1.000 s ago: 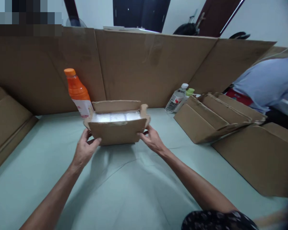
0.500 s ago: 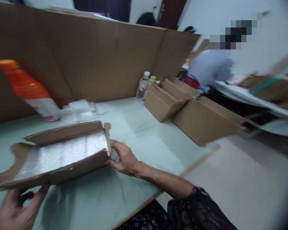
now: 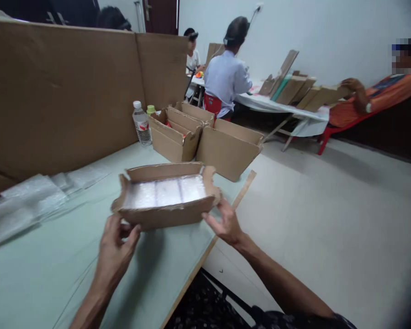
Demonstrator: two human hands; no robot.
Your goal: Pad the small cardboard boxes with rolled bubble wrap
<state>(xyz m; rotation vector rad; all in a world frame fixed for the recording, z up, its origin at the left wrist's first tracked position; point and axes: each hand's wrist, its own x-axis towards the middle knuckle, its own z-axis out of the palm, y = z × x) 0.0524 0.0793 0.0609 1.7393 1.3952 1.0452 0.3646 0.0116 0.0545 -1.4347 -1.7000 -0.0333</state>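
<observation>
I hold a shallow open cardboard box (image 3: 164, 214) just above the pale green table (image 3: 30, 274). Its inside is lined with clear bubble wrap (image 3: 164, 192). My left hand (image 3: 114, 249) grips the box's near left corner, thumb on the front wall and fingers under it. My right hand (image 3: 226, 224) is at the near right corner with fingers loosely spread, touching the side flap.
Sheets of bubble wrap (image 3: 27, 198) lie at the left. A water bottle (image 3: 141, 123) and a green-capped bottle (image 3: 151, 109) stand beside folded cardboard boxes (image 3: 205, 137) at the table's far end. A cardboard wall (image 3: 65, 87) backs the table. Other people sit at a far table (image 3: 281, 105).
My view has swung to the right, past the orange bottle. The box has come level and moved toward the table's right edge, with both hands still on it.
</observation>
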